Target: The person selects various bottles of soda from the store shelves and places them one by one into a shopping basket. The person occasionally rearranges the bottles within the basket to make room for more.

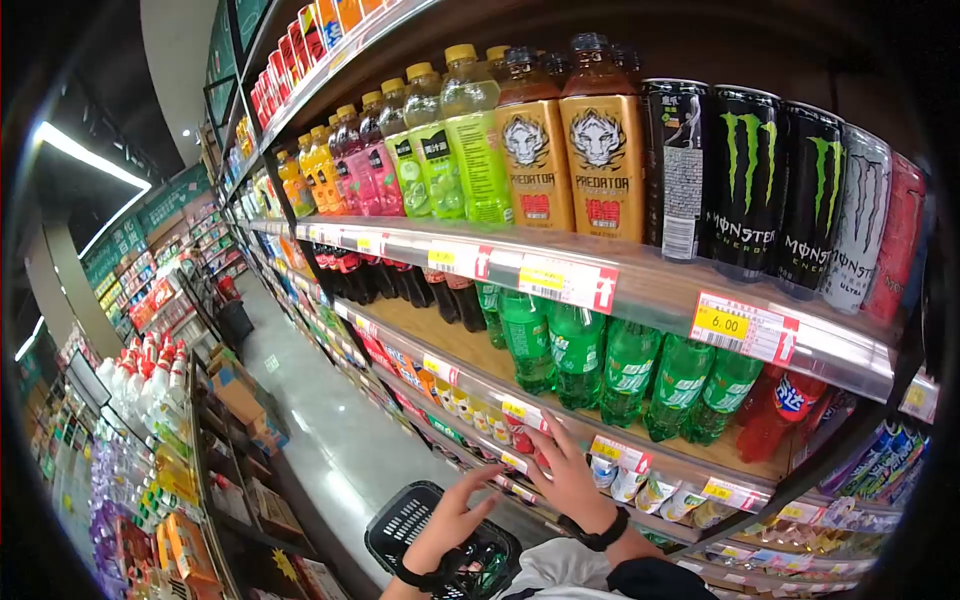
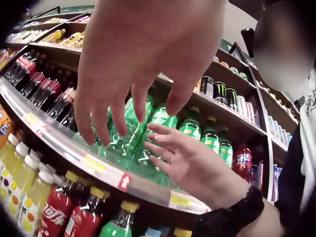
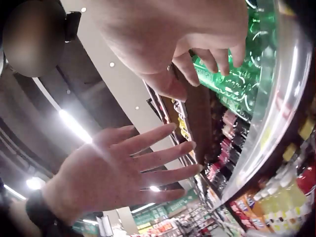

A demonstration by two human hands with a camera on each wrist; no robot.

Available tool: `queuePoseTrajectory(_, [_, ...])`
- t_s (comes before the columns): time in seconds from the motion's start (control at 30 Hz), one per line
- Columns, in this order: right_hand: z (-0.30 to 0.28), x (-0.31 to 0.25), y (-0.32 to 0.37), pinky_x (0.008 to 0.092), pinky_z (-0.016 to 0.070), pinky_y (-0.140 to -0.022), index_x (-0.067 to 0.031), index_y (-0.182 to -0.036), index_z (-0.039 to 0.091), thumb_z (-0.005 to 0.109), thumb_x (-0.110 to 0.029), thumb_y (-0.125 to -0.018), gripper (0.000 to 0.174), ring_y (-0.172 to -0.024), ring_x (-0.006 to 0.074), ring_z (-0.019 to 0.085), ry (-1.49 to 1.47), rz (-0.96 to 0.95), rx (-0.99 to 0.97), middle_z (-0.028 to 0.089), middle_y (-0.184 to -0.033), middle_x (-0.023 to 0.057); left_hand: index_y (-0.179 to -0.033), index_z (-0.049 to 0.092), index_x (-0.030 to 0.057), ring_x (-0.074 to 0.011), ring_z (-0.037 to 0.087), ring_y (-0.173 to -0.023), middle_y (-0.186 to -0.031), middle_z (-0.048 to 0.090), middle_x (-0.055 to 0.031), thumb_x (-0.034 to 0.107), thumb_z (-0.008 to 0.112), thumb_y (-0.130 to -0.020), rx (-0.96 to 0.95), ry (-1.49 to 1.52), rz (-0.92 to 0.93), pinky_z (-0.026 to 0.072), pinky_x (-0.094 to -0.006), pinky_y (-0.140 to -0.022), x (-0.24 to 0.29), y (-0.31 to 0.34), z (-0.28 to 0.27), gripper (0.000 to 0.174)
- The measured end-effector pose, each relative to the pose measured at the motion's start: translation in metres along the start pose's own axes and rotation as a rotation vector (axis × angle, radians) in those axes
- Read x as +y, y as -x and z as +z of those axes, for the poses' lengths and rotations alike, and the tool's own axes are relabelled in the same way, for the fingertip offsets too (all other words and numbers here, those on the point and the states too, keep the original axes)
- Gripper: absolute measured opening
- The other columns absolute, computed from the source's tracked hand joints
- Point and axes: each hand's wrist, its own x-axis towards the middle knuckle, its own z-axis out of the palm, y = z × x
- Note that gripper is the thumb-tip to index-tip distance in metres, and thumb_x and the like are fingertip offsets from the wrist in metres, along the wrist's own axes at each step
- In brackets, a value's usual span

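Observation:
In the head view my left hand (image 1: 452, 515) hangs in the air with its fingers spread, holding nothing. Close beside it is my right hand (image 1: 575, 482), also empty, fingers extended in front of the shelf edge. Nearest to both are green soda bottles (image 1: 630, 370), standing in a row on the shelf behind a clear plastic front strip. The left wrist view shows my left hand (image 2: 148, 64) large above, with the right hand (image 2: 197, 165) near it. From the right wrist, the left palm (image 3: 118, 173) shows with outstretched fingers.
A black shopping basket (image 1: 385, 535) is below my left hand, with items inside. Above the green bottles stand Monster cans (image 1: 742, 180) and Predator bottles (image 1: 605, 150). Price labels (image 1: 725, 322) line the shelf edges. An aisle floor (image 1: 320, 450) runs to the left.

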Motion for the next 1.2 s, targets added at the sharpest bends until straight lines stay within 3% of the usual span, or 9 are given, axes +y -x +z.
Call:
queuePoseTrajectory(0.1, [0.004,-0.005,-0.025,0.0431,0.0365,-0.102,-0.0027,-0.133,0.044,0.063,-0.01,-0.083,0.054,-0.129,0.0408,0.037,-0.192,0.086,0.042,0.028,-0.146,0.0213,-0.13,0.047,0.0068,-0.0211,0.049,-0.118,-0.128,0.053,-0.0094,0.007,0.061,-0.087,0.131,-0.029,0.068,0.0398,-0.0352,-0.098,-0.005,-0.024,-0.01,0.045])
queuePoseTrajectory(0.23, [0.005,0.006,-0.023,0.0433,0.0371,-0.101,-0.0049,-0.136,0.041,0.063,-0.009,-0.082,0.059,-0.129,0.0393,0.037,-0.237,0.129,0.069,0.024,-0.148,0.0213,-0.127,0.047,0.0036,-0.0212,0.048,-0.12,-0.127,0.053,-0.0114,0.006,0.06,-0.087,0.159,0.012,0.065,0.0398,-0.0351,-0.097,0.006,-0.054,-0.011,0.042])
queuePoseTrajectory(0.53, [-0.064,0.005,0.018,0.0448,0.0367,-0.1,-0.0042,-0.122,0.055,0.062,-0.006,-0.078,0.044,-0.122,0.0387,0.044,-0.01,0.172,0.284,0.041,-0.137,0.0205,-0.131,0.045,0.0014,-0.0203,0.045,-0.123,-0.132,0.049,-0.0123,0.003,0.06,-0.086,-0.083,0.09,0.156,0.0369,-0.0331,-0.1,0.02,-0.099,0.033,0.047])
queuePoseTrajectory(0.63, [-0.081,0.007,0.029,0.0436,0.0389,-0.098,-0.002,-0.117,0.057,0.06,-0.002,-0.078,0.039,-0.121,0.0391,0.045,0.154,0.161,0.415,0.047,-0.131,0.0208,-0.135,0.04,0.0016,-0.0231,0.045,-0.124,-0.135,0.046,-0.0128,0.002,0.059,-0.086,-0.15,0.034,0.228,0.0375,-0.0349,-0.1,0.022,-0.115,0.047,0.052])
queuePoseTrajectory(0.73, [-0.087,0.005,0.03,0.0428,0.0415,-0.095,-0.0015,-0.117,0.057,0.059,0.001,-0.078,0.039,-0.119,0.0401,0.046,0.08,0.225,0.395,0.047,-0.131,0.0213,-0.138,0.035,0.001,-0.0266,0.044,-0.125,-0.141,0.039,-0.0137,-0.003,0.056,-0.085,-0.184,0.009,0.268,0.0357,-0.0357,-0.102,0.042,-0.123,0.061,0.057])
queuePoseTrajectory(0.87, [-0.074,-0.001,0.024,0.0423,0.0417,-0.096,-0.0042,-0.133,0.044,0.061,0.0,-0.078,0.058,-0.123,0.042,0.043,0.032,0.253,0.316,0.036,-0.139,0.0252,-0.144,0.022,0.0016,-0.0283,0.041,-0.129,-0.145,0.032,-0.0161,-0.005,0.055,-0.084,-0.206,0.115,0.231,0.0341,-0.0365,-0.104,0.054,-0.129,0.079,0.069])
queuePoseTrajectory(0.9, [-0.066,0.005,0.027,0.0439,0.0389,-0.099,-0.0053,-0.137,0.038,0.063,-0.001,-0.077,0.065,-0.127,0.0433,0.038,0.048,0.247,0.294,0.029,-0.142,0.0278,-0.147,0.013,0.0016,-0.0283,0.038,-0.131,-0.146,0.03,-0.0183,-0.004,0.054,-0.084,-0.228,0.079,0.246,0.0329,-0.0371,-0.105,0.055,-0.131,0.08,0.075])
queuePoseTrajectory(1.2, [-0.059,0.001,0.019,0.0527,0.031,-0.103,-0.0062,-0.139,0.036,0.066,-0.002,-0.072,0.074,-0.128,0.051,0.031,0.1,0.202,0.323,0.024,-0.142,0.0327,-0.147,0.003,0.0011,-0.0273,0.03,-0.135,-0.147,0.027,-0.0195,-0.008,0.049,-0.084,-0.248,0.103,0.294,0.0313,-0.037,-0.106,0.057,-0.144,0.088,0.079])
